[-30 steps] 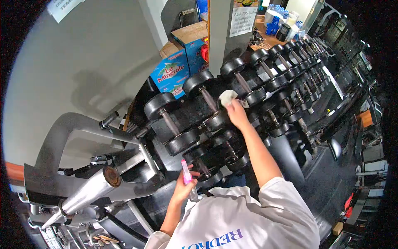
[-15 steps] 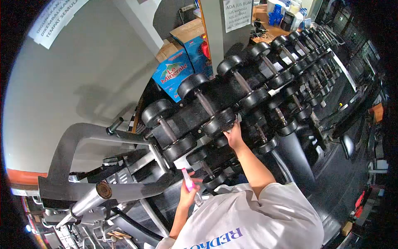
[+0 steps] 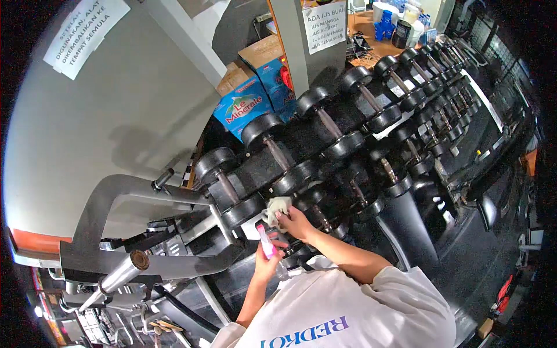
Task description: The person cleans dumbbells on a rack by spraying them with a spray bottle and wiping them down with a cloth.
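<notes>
While left hand [image 3: 266,264] gripped spray bottle [image 3: 267,244], right hand [image 3: 297,225] pinched cloth [image 3: 279,209] near bottle's top; step looked like wetting cloth, next move called for steady aim.

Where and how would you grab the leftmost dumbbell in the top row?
Probably best to grip that dumbbell at the middle of its handle, coming from above and closing across it. The handle is narrow and lies bare between two thick round heads, with nothing over it.
</notes>
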Demonstrator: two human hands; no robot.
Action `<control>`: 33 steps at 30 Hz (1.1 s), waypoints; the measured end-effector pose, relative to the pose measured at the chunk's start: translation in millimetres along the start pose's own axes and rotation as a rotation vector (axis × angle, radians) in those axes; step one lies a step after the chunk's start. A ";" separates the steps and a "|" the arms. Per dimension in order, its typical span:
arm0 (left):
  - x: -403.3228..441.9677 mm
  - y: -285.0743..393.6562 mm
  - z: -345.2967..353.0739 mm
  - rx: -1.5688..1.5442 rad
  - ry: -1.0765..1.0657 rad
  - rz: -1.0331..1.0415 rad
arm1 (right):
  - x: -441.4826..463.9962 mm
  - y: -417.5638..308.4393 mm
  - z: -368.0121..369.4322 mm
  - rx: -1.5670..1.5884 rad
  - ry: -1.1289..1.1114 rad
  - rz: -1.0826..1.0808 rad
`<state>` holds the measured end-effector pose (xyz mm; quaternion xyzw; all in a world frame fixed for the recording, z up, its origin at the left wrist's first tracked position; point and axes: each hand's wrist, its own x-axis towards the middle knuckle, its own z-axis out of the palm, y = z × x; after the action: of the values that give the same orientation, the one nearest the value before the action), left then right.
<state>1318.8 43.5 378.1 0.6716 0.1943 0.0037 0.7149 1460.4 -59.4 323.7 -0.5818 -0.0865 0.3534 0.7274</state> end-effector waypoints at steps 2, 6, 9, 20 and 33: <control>-3.6 0.8 -1.0 0.033 0.024 0.041 | 10.7 6.0 -4.9 -0.067 0.114 -0.063; -19.0 -8.4 -11.4 -0.048 0.115 0.077 | -18.1 -113.6 0.3 0.038 0.269 -0.395; -34.1 -13.2 -14.7 -0.091 0.193 0.046 | -5.7 -156.8 -20.4 -0.582 0.136 -0.609; -64.4 -32.3 -40.3 -0.140 0.276 0.018 | 116.6 -86.3 31.6 -2.062 -0.372 -0.380; -76.8 -37.7 -87.6 -0.027 0.195 0.004 | 47.4 -46.7 21.2 -2.251 -0.650 -0.654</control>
<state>1213.4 103.4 360.9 0.6587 0.2612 0.0731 0.7018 1503.2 -17.0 359.0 -0.7229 -0.6657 0.0101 -0.1849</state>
